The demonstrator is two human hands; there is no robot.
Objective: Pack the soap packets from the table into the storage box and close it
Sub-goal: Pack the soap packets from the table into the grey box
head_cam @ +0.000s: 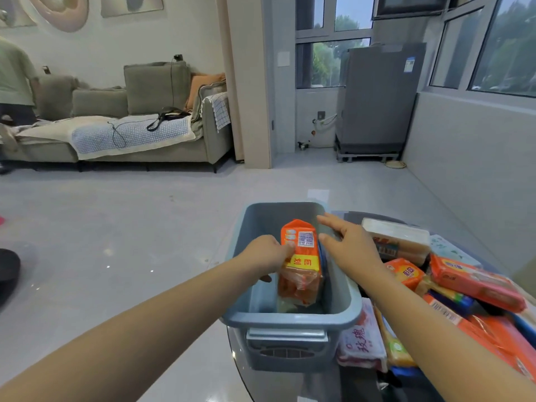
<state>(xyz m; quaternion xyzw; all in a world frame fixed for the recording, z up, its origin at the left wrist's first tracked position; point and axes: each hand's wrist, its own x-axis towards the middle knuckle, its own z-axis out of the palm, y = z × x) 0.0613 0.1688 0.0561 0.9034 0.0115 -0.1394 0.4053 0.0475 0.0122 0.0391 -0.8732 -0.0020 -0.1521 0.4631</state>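
A grey-blue storage box (342, 314) stands open on the dark glass table (356, 384), with no lid in view. Inside it an orange soap packet (301, 265) stands upright, and my left hand (266, 253) grips its left edge. My right hand (348, 242) hovers with fingers spread just right of the packet, over the box's right wall. Several more soap packets lie piled on the table right of the box, among them an orange one (475, 282), a white-and-pink one (362, 340) and a pale one (397, 236).
The box sits at the table's left edge, with pale tiled floor (130, 242) beyond it. A sofa (130, 126) stands far left, where part of another person (14, 79) shows. A grey appliance (377, 100) stands by the windows.
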